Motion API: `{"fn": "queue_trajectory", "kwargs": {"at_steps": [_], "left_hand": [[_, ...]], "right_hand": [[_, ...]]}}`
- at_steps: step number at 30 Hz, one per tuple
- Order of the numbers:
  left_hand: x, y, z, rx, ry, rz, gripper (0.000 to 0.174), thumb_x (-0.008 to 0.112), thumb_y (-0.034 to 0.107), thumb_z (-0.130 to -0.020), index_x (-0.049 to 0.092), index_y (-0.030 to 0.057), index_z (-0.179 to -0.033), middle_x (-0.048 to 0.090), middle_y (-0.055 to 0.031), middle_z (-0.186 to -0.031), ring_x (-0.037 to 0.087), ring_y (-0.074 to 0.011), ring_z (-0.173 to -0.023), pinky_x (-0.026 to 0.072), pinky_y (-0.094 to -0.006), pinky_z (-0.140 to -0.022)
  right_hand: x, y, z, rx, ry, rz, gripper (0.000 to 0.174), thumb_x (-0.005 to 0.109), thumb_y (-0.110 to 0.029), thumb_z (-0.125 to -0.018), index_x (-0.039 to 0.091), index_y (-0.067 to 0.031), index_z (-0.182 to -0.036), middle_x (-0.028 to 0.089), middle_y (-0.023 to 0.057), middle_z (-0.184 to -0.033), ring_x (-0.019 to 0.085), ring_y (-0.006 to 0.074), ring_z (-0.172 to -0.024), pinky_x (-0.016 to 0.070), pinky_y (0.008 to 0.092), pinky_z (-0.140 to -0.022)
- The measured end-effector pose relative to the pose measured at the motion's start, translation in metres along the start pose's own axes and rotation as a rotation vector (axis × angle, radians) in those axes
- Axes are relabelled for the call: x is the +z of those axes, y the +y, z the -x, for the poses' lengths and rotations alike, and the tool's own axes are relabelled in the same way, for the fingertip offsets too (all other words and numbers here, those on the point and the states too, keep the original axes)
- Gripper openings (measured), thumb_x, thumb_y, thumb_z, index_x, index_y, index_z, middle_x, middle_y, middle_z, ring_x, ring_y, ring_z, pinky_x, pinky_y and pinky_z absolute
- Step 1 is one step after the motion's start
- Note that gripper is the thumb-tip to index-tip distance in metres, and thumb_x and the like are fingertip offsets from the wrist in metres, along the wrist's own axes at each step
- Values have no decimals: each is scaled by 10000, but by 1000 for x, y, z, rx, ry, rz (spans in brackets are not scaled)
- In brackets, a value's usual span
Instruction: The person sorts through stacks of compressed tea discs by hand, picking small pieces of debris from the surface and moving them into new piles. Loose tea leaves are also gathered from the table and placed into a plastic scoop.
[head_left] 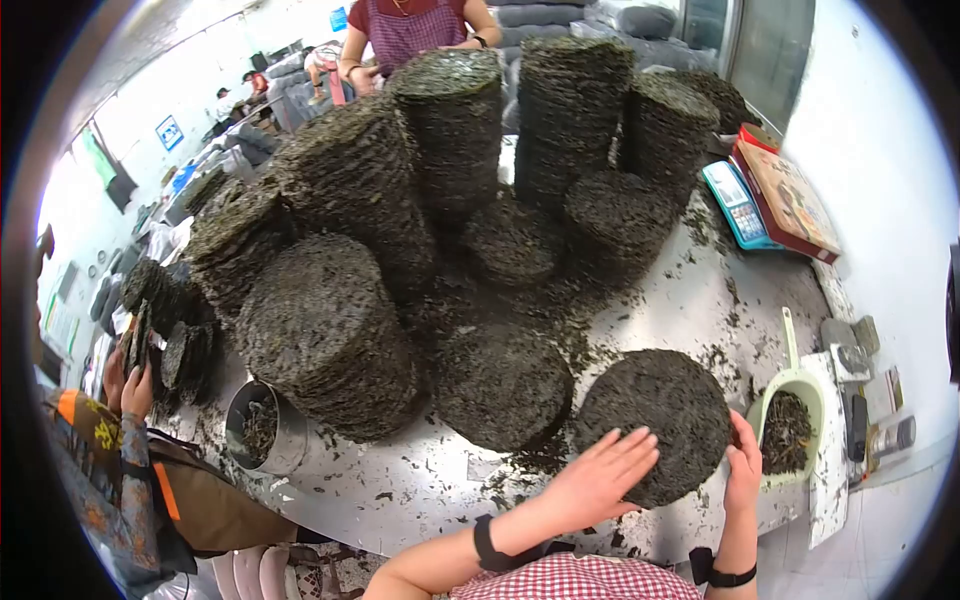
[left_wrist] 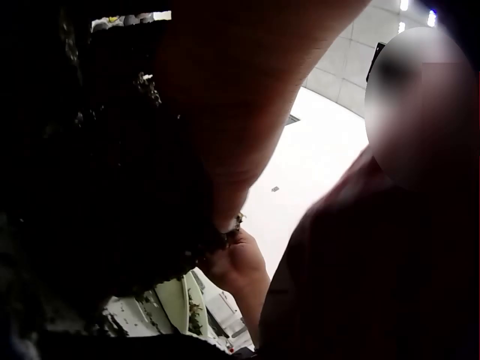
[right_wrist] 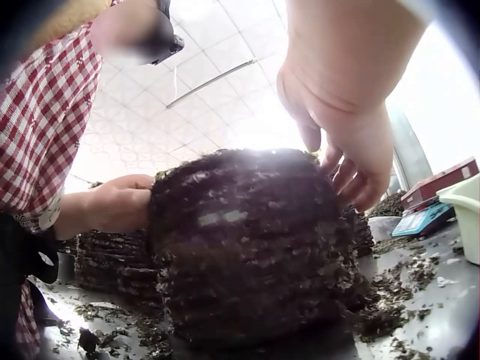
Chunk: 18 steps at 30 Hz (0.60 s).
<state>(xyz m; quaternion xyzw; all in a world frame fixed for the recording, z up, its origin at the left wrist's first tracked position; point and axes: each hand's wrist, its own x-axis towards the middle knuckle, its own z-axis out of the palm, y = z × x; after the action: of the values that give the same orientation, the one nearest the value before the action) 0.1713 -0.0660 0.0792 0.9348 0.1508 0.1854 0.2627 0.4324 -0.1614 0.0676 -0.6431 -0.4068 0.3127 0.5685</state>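
Note:
A stack of dark, flaky round sheets (head_left: 668,390) stands at the near right of the table; the right wrist view shows its many layers (right_wrist: 247,247). My left hand (head_left: 597,482) lies on its top near the front edge, fingers extended. Against its right edge rests my right hand (head_left: 743,465), whose fingers bend slightly down the side in the right wrist view (right_wrist: 349,135). The left wrist view is dark, with my left hand (left_wrist: 232,97) close up and my right hand (left_wrist: 244,270) beyond it.
Left of this stack are a lower stack (head_left: 503,385) and a broad tall one (head_left: 320,320). More tall stacks (head_left: 570,120) line the back. A green dustpan (head_left: 812,385), a blue scale (head_left: 738,205) and a metal pot (head_left: 290,440) stand around. Two other people are nearby.

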Motion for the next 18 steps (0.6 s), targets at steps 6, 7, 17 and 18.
{"fn": "queue_trajectory", "kwargs": {"at_steps": [6, 7, 17, 18], "left_hand": [[13, -3, 0, 78, 102, 27, 686, 693, 205, -833, 392, 61, -1432, 329, -161, -1513, 254, -305, -1437, 230, -547, -1143], [11, -2, -1, 99, 122, 9, 670, 689, 183, -834, 401, 68, -1428, 336, -158, -1510, 255, -303, -1437, 229, -560, -1139], [-72, -96, 83, -839, 1164, 700, 296, 519, 134, -972, 563, -47, -1202, 614, -118, -1142, 554, -187, -1016, 444, -342, -894], [-69, -90, 85, -842, 1159, 696, 296, 519, 134, -972, 563, -47, -1202, 614, -118, -1142, 554, -187, -1016, 444, -342, -894]], "right_hand": [[1, 4, 7, -4, 41, -85, 549, 418, 25, -825, 459, 28, -1372, 490, 97, -1382, 472, 186, -1254, 353, 315, -1052], [1, 8, 7, -4, 40, -86, 549, 418, 25, -825, 459, 28, -1372, 490, 97, -1382, 472, 186, -1254, 353, 315, -1052], [5, -13, 5, 45, 7, 47, 557, 539, -52, -837, 451, -32, -1387, 497, 78, -1381, 451, 205, -1288, 333, 342, -1062], [4, -11, 4, 40, 6, 38, 557, 539, -52, -837, 450, -32, -1387, 497, 78, -1380, 451, 205, -1287, 334, 343, -1063]]}}
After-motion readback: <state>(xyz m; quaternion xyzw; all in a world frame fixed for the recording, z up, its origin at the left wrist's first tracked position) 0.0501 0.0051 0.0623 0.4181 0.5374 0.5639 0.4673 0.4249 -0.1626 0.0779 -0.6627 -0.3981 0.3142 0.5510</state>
